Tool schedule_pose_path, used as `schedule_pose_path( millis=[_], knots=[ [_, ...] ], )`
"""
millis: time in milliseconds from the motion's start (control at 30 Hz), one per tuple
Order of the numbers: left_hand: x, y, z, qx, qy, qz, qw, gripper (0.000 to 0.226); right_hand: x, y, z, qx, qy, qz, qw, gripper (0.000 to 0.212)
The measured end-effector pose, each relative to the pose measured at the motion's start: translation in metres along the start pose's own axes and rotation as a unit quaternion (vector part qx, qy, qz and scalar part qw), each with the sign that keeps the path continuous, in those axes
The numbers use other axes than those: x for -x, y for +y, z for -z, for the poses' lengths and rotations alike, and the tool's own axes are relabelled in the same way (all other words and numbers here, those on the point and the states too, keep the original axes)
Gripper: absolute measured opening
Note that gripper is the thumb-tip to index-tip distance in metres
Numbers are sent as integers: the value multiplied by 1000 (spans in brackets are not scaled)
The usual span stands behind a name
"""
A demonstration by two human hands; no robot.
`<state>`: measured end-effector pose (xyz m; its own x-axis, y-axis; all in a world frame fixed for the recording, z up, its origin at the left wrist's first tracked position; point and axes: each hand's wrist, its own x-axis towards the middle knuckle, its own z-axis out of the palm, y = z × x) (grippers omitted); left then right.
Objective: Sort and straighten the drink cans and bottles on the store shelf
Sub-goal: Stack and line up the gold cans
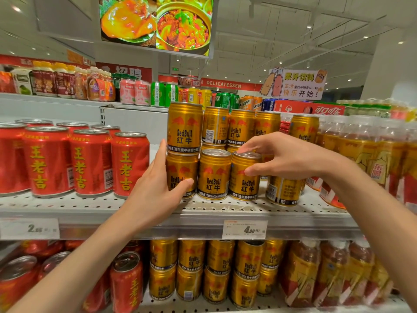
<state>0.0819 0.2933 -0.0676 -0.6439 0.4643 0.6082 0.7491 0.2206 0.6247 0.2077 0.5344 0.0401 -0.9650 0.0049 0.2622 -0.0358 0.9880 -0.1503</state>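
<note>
While the head view looks at the perforated shelf (pixel 158 205), the left hand (pixel 155 188) at centre wraps thumb and fingers round the lower gold can (pixel 180 170) of a two-high stack. The right hand (pixel 282 159) pinches the top of another gold can (pixel 244 179) right of centre, seemingly upright. Red cans (pixel 90 161) stand at left.

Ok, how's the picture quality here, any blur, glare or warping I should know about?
Head view: wide-angle warping bows the shelf and stretches both forearms; the middle gold cans are sharp, while the tea bottles at right and the red cans lower left smear; the bright screen overhead is oversaturated; light is even, with soft shadows.
</note>
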Motion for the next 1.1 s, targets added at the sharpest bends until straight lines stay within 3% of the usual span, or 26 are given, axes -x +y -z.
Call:
schedule_pose_path(
  millis=[600,800,967,1100],
  knots=[
    [6,5,-2,-87,17,-8,996,95,5,11,-11,17,10,27,999,59],
    [21,9,-5,-74,111,-33,990,90,21,30,8,0,118,28,993,44],
    [19,32,-7,-179,213,-193,941,53,37,59,30,29,87,-2,996,38],
    [-3,67,-32,-259,133,-266,919,37,47,66,25,9,30,-9,999,49]
  ],
)
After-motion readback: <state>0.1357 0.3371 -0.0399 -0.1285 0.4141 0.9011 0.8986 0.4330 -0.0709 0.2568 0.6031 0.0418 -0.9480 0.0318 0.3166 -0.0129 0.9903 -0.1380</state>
